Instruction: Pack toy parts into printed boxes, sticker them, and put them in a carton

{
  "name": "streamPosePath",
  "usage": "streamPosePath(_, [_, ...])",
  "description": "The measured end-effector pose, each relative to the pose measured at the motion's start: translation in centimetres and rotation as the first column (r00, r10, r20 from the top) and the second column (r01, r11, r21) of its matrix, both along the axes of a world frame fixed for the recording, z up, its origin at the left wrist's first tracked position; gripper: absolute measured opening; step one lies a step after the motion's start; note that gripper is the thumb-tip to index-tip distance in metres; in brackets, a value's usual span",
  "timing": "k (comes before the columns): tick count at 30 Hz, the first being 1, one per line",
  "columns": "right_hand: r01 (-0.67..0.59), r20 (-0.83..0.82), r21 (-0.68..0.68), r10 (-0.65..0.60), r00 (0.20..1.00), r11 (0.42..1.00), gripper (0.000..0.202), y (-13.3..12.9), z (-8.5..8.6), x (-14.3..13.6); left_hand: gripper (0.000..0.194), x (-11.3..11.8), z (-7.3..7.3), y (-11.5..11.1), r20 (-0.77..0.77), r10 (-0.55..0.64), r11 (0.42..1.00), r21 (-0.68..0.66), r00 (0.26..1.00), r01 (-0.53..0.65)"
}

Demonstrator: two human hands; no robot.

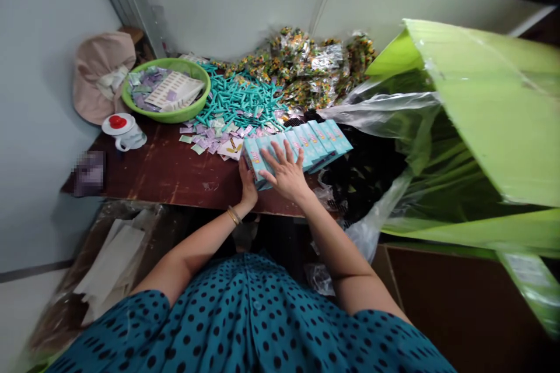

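Note:
A row of several light-blue printed boxes (pixel 312 143) stands pressed together at the table's front right. My left hand (pixel 248 186) is against the left end of the row, its visible fingers straight along the end box. Across the tops of the left-hand boxes lies my right hand (pixel 286 175), palm down with fingers spread. Neither hand is wrapped round a single box. Behind the boxes is a heap of teal stick-like pieces (pixel 240 102). Small purple and green packets (pixel 210 140) are scattered in front of that heap, beside a white printed card (pixel 230 148).
A green basin (pixel 196 112) with packets and printed sheets sits at the back left, near a lidded mug (pixel 126 134) and a pink cloth item (pixel 94 78). Shiny bags of colourful pieces (pixel 324 64) lie along the wall. At right, a large lime-green container (pixel 481 99) with a clear plastic liner (pixel 385 108) adjoins the table.

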State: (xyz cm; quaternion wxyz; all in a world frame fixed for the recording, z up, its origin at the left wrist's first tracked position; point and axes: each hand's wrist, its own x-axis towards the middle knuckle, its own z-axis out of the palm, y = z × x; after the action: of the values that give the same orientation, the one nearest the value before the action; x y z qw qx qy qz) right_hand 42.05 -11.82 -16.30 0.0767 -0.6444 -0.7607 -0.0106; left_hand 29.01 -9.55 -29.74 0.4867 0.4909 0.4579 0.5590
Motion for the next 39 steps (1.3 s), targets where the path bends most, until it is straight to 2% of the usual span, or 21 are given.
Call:
streamPosePath(4, [0.108,-0.045,-0.05,-0.11,0.993,0.993,0.063,1.3,-0.3,5.7,0.071,0.4,-0.2,0.3,0.009,0.011,1.0,-0.01,1.0,-0.011])
streamPosePath(8, [0.053,-0.061,-0.105,-0.06,0.996,0.993,0.058,2.3,-0.1,9.5,0.081,1.0,0.1,0.5,-0.024,0.025,1.0,0.008,0.999,-0.025])
streamPosePath(12, [0.009,-0.107,-0.123,-0.022,0.994,0.992,0.058,2.4,-0.2,9.9,0.083,1.1,0.3,0.5,-0.025,0.035,0.999,0.022,0.999,-0.034])
streamPosePath(19, [0.061,-0.087,-0.033,-0.064,0.994,0.998,0.065,1.3,-0.8,9.2,0.084,0.5,0.6,0.4,-0.065,0.0,1.0,0.007,0.998,0.001])
streamPosePath(23, [0.098,-0.081,0.01,-0.097,0.992,0.995,0.065,1.1,-0.9,9.8,0.08,-0.2,0.8,0.3,-0.103,-0.017,1.0,0.007,0.995,0.018])
streamPosePath(26, [0.142,-0.077,0.003,-0.141,0.987,0.99,0.062,1.9,-0.8,11.9,0.079,-0.5,0.9,0.3,-0.112,-0.027,1.0,0.003,0.993,0.027])
streamPosePath(32, [0.269,-0.145,-0.009,-0.267,0.953,0.963,0.059,4.4,-0.8,17.9,0.082,-0.5,0.8,0.5,-0.095,-0.02,0.999,0.043,0.995,0.024])
streamPosePath(36, [0.394,-0.176,-0.029,-0.393,0.903,0.919,0.06,4.6,-1.2,20.4,0.083,-0.5,0.5,0.9,-0.073,-0.02,0.999,0.032,0.997,0.023])
streamPosePath(39, [0.428,-0.231,-0.014,-0.419,0.878,0.904,0.057,4.4,-1.8,21.8,0.082,-0.7,0.5,1.1,-0.091,-0.016,1.0,0.014,0.996,0.017])
